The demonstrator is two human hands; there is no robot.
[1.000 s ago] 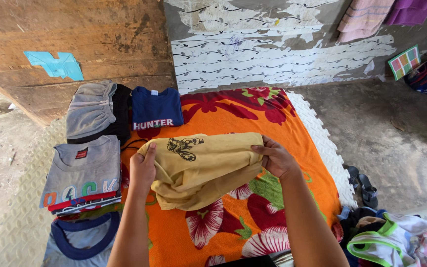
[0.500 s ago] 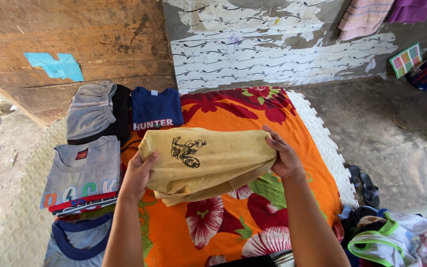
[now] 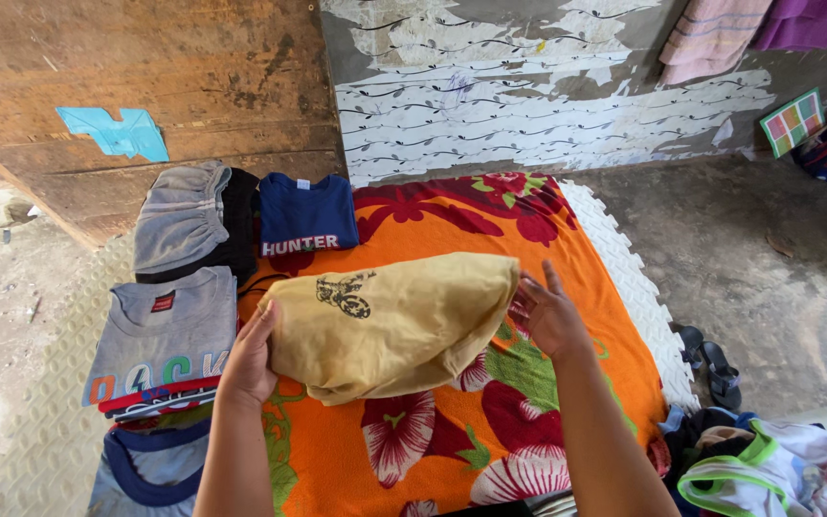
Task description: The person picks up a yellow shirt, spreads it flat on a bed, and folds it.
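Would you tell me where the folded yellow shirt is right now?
In the head view, the yellow shirt is centre frame, above the orange floral blanket, between the left hand and right hand.

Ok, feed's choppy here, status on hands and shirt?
Left hand grips yellow shirt. Right hand open at its edge. Orange blanket underneath, nothing blocking.

Folded mustard-yellow T-shirt (image 3: pixel 394 325) – dark motorbike print up – above the orange floral blanket (image 3: pixel 538 421)
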